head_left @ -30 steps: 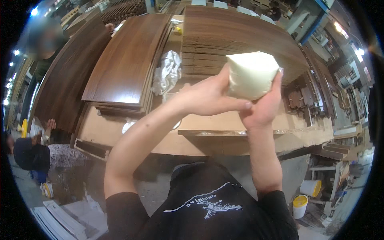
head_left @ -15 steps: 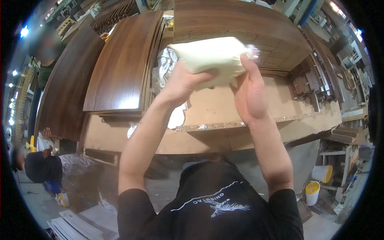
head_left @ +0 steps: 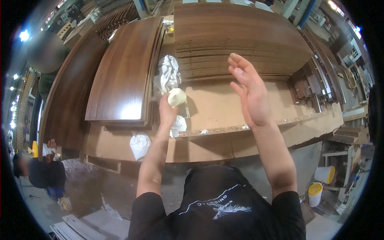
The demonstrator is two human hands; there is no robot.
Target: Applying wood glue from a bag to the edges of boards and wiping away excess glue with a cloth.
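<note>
Left hand (head_left: 167, 113) is closed around a pale cream rolled wad (head_left: 176, 97), holding it up over the tan chipboard surface (head_left: 224, 106), just in front of a crumpled clear plastic bag (head_left: 167, 75). Right hand (head_left: 251, 93) is raised beside it, fingers spread, palm empty, touching nothing. By my read the wad is gathered into one hand and not yet set down anywhere. Packaging now: a small white bag (head_left: 179, 125) lies at the surface's front edge under the left wrist, and another white tied bag (head_left: 140, 145) hangs lower against the board's face. Dark walnut-veneer panels (head_left: 124, 72) are stacked left, more (head_left: 236, 36) behind. A white bucket with a yellow lid (head_left: 319, 188) stands lower right.
</note>
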